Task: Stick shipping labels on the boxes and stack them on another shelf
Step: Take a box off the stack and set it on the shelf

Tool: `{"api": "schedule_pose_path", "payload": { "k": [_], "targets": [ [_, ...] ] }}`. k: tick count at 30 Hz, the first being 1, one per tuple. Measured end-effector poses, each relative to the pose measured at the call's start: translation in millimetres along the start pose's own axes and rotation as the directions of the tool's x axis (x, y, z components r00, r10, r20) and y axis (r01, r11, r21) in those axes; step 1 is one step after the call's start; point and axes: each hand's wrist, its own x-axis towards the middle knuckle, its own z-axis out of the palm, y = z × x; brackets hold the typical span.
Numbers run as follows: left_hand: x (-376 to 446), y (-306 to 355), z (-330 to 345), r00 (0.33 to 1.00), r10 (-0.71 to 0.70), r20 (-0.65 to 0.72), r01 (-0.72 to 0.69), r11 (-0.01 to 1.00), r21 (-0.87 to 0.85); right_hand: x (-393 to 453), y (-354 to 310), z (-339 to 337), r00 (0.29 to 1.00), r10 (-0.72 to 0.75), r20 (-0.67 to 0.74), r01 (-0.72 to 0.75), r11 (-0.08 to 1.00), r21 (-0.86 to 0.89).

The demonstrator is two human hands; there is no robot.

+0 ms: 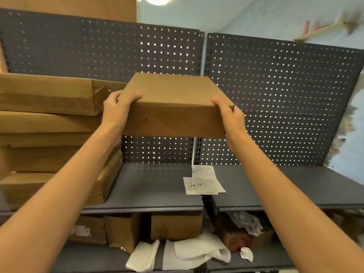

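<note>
Box (173, 107) hung mid-frame, left hand (116, 109) and right hand (228, 113) clamping opposite ends, thumbs on top; labels (204, 182) lay below on shelf (149, 190), nearer right hand.

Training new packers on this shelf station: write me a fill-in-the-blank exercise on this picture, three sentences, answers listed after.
1. The brown box is held up by ____ hands, the left hand and the right hand, one on each side.
2. The shipping labels lie on the ____ shelf, not on the held box.
3. The stack of boxes stands to the ____ of the held box.

Answers: two; grey; left
</note>
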Motion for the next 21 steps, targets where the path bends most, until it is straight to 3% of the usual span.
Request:
{"api": "schedule_pose_path", "payload": {
  "k": [12,21],
  "targets": [
    [-38,-112,-17,0.975,-0.222,-0.023,0.223,0.972,0.069,-31,118,23,0.978,0.201,0.047,-0.2,0.979,-0.026],
    [-39,-162,-35,0.941,-0.338,0.006,0.337,0.94,0.056,-44,167,56,0.954,0.299,0.026,-0.299,0.954,-0.02]
  ]
}}
